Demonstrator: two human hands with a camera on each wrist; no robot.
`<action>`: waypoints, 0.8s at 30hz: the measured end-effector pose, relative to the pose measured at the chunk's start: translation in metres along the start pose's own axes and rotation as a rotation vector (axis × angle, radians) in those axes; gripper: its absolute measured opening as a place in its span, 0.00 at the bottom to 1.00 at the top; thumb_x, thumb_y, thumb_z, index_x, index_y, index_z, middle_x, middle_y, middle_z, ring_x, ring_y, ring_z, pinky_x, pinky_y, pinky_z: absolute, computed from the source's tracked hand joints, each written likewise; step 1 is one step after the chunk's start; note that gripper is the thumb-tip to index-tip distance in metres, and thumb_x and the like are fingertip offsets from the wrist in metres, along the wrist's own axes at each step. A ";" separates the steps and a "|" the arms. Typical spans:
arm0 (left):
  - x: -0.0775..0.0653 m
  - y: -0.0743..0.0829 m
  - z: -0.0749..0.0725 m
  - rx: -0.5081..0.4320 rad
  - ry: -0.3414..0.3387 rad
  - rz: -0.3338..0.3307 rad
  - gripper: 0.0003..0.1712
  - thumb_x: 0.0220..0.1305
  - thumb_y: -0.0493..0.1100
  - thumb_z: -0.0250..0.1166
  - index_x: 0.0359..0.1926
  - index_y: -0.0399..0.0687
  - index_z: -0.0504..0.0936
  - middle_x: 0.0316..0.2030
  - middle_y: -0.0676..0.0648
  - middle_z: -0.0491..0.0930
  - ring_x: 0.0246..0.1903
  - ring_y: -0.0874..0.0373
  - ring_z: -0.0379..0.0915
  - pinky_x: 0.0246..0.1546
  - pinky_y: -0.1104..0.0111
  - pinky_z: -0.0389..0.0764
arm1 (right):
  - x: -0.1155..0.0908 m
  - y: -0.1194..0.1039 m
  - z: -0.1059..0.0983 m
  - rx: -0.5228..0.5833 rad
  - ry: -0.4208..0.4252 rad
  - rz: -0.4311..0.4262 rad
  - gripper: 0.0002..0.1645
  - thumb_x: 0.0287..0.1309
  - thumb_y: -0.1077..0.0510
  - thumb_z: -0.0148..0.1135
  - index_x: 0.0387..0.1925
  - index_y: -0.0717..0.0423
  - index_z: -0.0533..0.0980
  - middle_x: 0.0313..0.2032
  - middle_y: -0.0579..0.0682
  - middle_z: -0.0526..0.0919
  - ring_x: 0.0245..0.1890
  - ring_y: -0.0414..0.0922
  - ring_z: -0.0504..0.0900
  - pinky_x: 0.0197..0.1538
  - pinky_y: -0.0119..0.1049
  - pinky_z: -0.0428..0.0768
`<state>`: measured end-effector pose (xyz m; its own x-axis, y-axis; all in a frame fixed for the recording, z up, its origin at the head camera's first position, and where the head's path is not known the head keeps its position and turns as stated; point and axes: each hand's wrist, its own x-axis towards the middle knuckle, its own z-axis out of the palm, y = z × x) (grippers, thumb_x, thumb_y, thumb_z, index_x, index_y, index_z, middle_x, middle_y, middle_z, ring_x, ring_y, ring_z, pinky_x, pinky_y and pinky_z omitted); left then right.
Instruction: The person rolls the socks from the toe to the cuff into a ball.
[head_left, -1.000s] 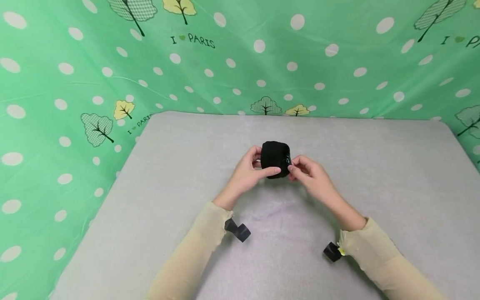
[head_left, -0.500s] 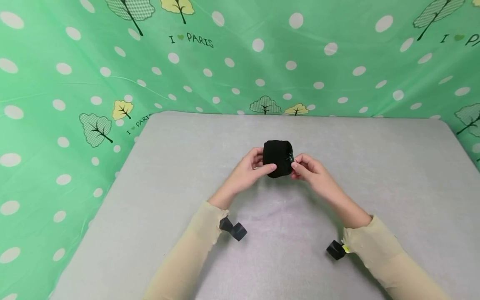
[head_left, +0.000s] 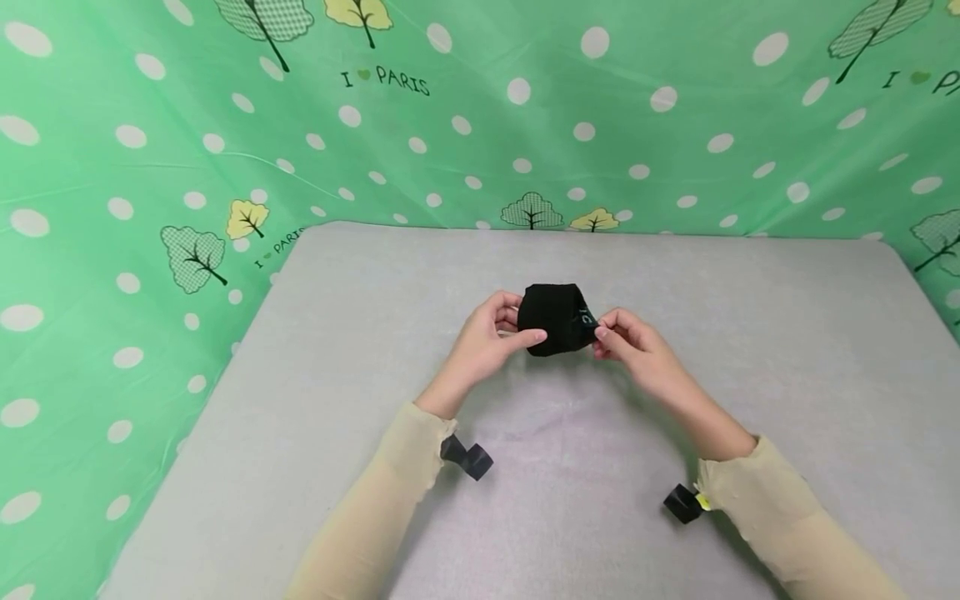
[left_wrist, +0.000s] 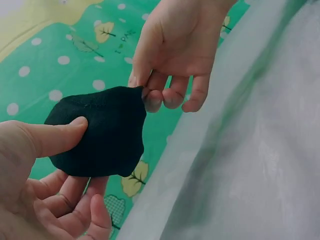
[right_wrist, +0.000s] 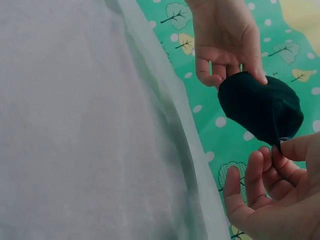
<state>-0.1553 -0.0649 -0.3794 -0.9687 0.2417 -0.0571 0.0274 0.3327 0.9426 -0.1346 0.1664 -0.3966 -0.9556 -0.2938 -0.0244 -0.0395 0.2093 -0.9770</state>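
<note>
A rounded black cloth bundle (head_left: 553, 319), which looks like a folded sock, is held up above the table between both hands. Pale marks like lettering show near its right edge. My left hand (head_left: 483, 337) grips the left side, thumb lying across the near face and fingers behind it. In the left wrist view that thumb presses on the cloth (left_wrist: 112, 135). My right hand (head_left: 637, 346) pinches the right edge between thumb and fingertips, drawing it into a point. From the right wrist, the bundle (right_wrist: 255, 105) has an opening on the side by the pinched corner.
A grey cloth-covered table (head_left: 360, 292) lies beneath the hands. Behind and at the sides hangs a green dotted curtain (head_left: 450, 125) with tree prints. Small black cameras stick out from the left sleeve (head_left: 397, 475) and the right sleeve (head_left: 765, 500).
My right hand has moved a little to the right, stretching the bundle's edge into a corner. The bundle's opening has widened on that side. The left hand keeps its hold.
</note>
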 end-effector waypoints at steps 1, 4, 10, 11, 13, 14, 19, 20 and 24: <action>0.000 0.000 0.001 -0.001 -0.006 0.001 0.25 0.58 0.39 0.73 0.55 0.39 0.75 0.39 0.41 0.83 0.41 0.51 0.78 0.48 0.67 0.78 | 0.000 0.000 0.000 -0.004 -0.002 0.000 0.12 0.75 0.61 0.47 0.43 0.71 0.67 0.35 0.49 0.78 0.38 0.37 0.81 0.46 0.26 0.82; 0.000 0.000 0.004 -0.018 -0.039 0.006 0.26 0.58 0.40 0.73 0.55 0.39 0.74 0.41 0.41 0.83 0.42 0.53 0.78 0.46 0.69 0.78 | 0.000 0.000 0.001 0.008 -0.003 0.009 0.13 0.75 0.60 0.47 0.44 0.71 0.68 0.35 0.45 0.77 0.38 0.36 0.81 0.47 0.28 0.83; 0.001 0.002 0.011 -0.041 -0.055 0.058 0.26 0.57 0.40 0.74 0.54 0.42 0.74 0.40 0.41 0.83 0.43 0.52 0.78 0.52 0.61 0.78 | 0.000 -0.005 0.003 0.114 0.039 0.032 0.15 0.76 0.54 0.46 0.50 0.64 0.66 0.39 0.39 0.78 0.42 0.32 0.82 0.47 0.30 0.84; 0.001 0.002 0.012 -0.036 -0.051 0.072 0.26 0.57 0.40 0.74 0.54 0.42 0.74 0.40 0.42 0.82 0.43 0.52 0.78 0.53 0.58 0.78 | 0.000 -0.006 0.003 0.130 0.045 0.034 0.16 0.77 0.53 0.46 0.53 0.62 0.65 0.41 0.39 0.78 0.43 0.32 0.82 0.47 0.29 0.84; 0.001 0.003 0.014 -0.024 -0.039 0.094 0.26 0.56 0.40 0.75 0.53 0.43 0.75 0.38 0.42 0.82 0.43 0.52 0.77 0.55 0.53 0.77 | 0.000 -0.009 0.003 0.149 0.051 0.042 0.21 0.77 0.50 0.45 0.60 0.60 0.63 0.48 0.42 0.79 0.46 0.32 0.82 0.46 0.28 0.83; 0.001 0.004 0.015 -0.019 -0.032 0.104 0.26 0.56 0.40 0.75 0.52 0.43 0.75 0.37 0.43 0.82 0.43 0.51 0.77 0.55 0.51 0.76 | 0.000 -0.010 0.003 0.146 0.051 0.045 0.23 0.76 0.50 0.46 0.64 0.58 0.62 0.52 0.44 0.78 0.47 0.32 0.81 0.46 0.28 0.83; 0.000 0.008 0.019 0.022 0.005 0.124 0.26 0.54 0.41 0.77 0.51 0.44 0.75 0.38 0.44 0.80 0.45 0.52 0.78 0.50 0.61 0.82 | 0.001 -0.013 0.005 0.114 0.045 0.056 0.31 0.73 0.52 0.53 0.71 0.53 0.56 0.65 0.62 0.70 0.50 0.29 0.80 0.47 0.26 0.82; 0.000 0.009 0.020 0.025 0.006 0.125 0.26 0.54 0.41 0.77 0.51 0.43 0.75 0.41 0.44 0.79 0.46 0.52 0.78 0.48 0.65 0.83 | 0.001 -0.013 0.006 0.111 0.046 0.054 0.32 0.72 0.53 0.54 0.71 0.52 0.57 0.66 0.64 0.70 0.50 0.29 0.80 0.47 0.26 0.82; 0.000 0.011 0.022 0.007 -0.012 0.108 0.27 0.54 0.42 0.77 0.50 0.42 0.74 0.52 0.44 0.74 0.53 0.50 0.78 0.45 0.71 0.84 | 0.003 -0.012 0.007 0.121 0.058 0.035 0.28 0.70 0.57 0.57 0.68 0.51 0.62 0.63 0.62 0.72 0.49 0.30 0.81 0.46 0.27 0.84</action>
<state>-0.1499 -0.0410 -0.3767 -0.9569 0.2876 0.0410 0.1335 0.3099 0.9413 -0.1347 0.1563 -0.3868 -0.9712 -0.2328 -0.0504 0.0267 0.1039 -0.9942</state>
